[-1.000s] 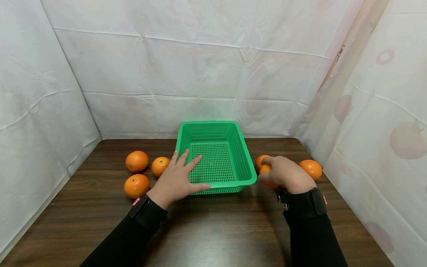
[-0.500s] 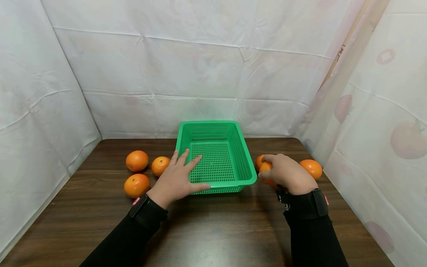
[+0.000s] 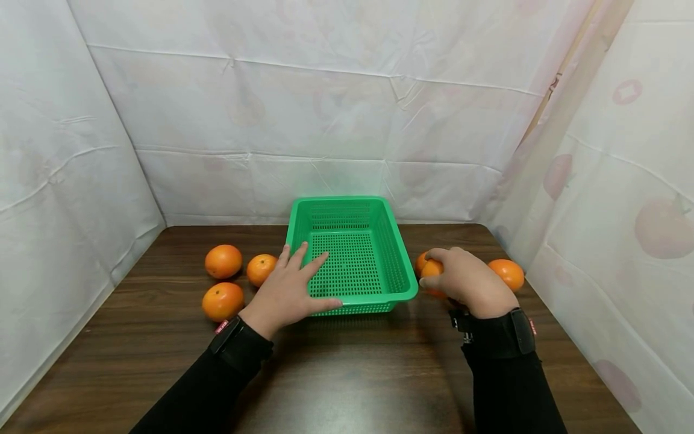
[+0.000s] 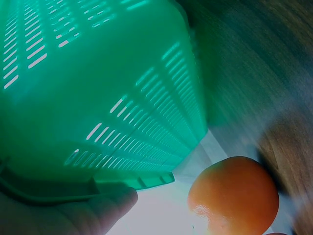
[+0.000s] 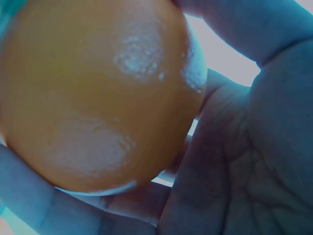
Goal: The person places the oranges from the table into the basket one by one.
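Note:
Near the corner of a green perforated plastic basket [image 3: 391, 247], my left hand [image 3: 282, 295] rests on the rim, fingers spread over the left side and thumb along the front edge. The left wrist view shows fingertips [image 4: 117, 200] at the rim and the basket's slotted wall. To the right of the basket, my right hand [image 3: 468, 280] grips an orange [image 3: 432, 270] between thumb and fingers. Close up in the right wrist view, the orange [image 5: 98, 98] has fingers curled around it. Behind it another orange [image 3: 420, 263] is partly hidden.
Left of the basket lie three oranges: one at the back [image 3: 223, 261], one in front [image 3: 223, 301] and one beside my left hand [image 3: 261, 269]. Another orange [image 3: 506, 274] lies right of my right hand. White cloth [image 3: 336, 114] encloses the dark wooden table [image 3: 352, 374].
My right hand and the gripped orange have shifted very slightly up in the view. The left hand and basket look unmoved.

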Motion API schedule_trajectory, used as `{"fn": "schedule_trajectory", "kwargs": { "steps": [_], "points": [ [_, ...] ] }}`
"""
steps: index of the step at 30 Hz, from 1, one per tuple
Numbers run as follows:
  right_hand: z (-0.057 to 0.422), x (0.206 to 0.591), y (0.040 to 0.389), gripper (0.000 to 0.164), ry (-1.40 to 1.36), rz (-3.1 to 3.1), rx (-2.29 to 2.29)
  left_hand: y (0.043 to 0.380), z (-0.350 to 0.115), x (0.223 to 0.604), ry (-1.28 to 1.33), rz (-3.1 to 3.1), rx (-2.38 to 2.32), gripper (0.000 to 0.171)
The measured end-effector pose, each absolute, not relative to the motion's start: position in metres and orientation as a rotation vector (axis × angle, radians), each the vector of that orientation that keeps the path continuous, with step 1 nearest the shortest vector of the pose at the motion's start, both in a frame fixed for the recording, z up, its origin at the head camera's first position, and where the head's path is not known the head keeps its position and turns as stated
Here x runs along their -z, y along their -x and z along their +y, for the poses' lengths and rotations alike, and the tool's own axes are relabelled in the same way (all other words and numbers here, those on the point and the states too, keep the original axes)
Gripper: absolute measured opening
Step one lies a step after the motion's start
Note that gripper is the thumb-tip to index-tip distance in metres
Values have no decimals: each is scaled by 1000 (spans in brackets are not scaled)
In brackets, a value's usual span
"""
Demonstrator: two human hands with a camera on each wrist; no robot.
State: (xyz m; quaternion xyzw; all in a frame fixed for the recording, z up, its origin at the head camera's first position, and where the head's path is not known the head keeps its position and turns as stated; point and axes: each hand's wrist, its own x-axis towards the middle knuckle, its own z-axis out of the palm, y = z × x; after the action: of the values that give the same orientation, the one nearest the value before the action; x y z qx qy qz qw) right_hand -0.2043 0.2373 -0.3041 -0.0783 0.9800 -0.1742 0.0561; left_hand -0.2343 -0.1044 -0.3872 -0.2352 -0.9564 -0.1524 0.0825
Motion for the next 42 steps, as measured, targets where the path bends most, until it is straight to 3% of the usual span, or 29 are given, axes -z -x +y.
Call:
{"fn": "schedule_trajectory", "kwargs": {
  "steps": [21, 31, 42],
  "points": [
    [236, 297, 199, 48, 291, 3080, 585, 234, -104, 387, 705, -2839, 477, 103],
    [235, 297, 204, 58, 283, 3164, 621, 234, -103, 387, 699, -2859, 462, 102],
    [232, 293, 205, 56, 323, 3241, 650, 235, -104, 387, 704, -2850, 466, 101]
  ]
}}
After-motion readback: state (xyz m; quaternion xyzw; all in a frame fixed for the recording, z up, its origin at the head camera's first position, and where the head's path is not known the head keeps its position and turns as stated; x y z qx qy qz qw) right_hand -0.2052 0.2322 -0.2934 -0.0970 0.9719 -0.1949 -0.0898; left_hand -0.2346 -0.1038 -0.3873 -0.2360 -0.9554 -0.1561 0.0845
